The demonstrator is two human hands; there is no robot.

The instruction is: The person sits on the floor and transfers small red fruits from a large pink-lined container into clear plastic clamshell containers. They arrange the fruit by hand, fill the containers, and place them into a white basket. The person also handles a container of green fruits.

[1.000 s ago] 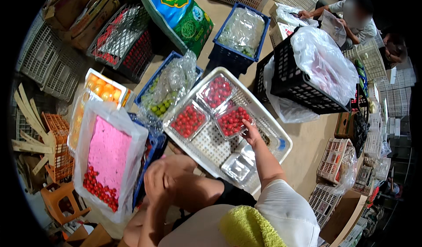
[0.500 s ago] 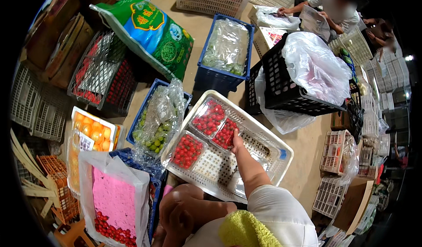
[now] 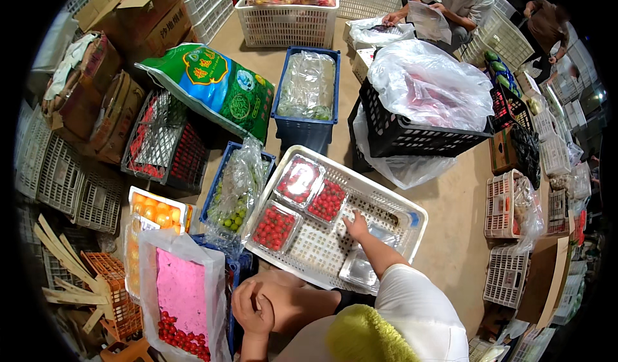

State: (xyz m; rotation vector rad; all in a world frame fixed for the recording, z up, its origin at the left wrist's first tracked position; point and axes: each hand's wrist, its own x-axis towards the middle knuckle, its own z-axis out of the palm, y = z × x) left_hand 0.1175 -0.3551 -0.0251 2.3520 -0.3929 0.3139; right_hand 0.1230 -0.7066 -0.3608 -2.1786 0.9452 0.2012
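Note:
My right hand [image 3: 356, 227] is over a white plastic crate [image 3: 419, 223], fingers apart and nothing in them. Just left of it stands a clear box of cherry tomatoes [image 3: 327, 201]. A second tomato box [image 3: 300, 180], its top bright with glare, and a third tomato box [image 3: 275, 227] stand against the crate's left part. Clear plastic containers [image 3: 362, 267] lie partly hidden beneath my right forearm. My left hand [image 3: 253, 307] rests empty at my bent knee, fingers loosely curled but apart.
Left of me, a lined crate has a pink sheet [image 3: 180, 278] and loose cherry tomatoes [image 3: 183, 339]. Around the white crate stand a blue crate of green fruit [image 3: 235, 217], a green sack [image 3: 222, 92], and a black crate [image 3: 428, 133] with plastic. Another person [image 3: 457, 5] sits far right.
My right hand has let go of the right-hand tomato box and drawn back toward me. That box now stands beside the other two. The whole view has shifted.

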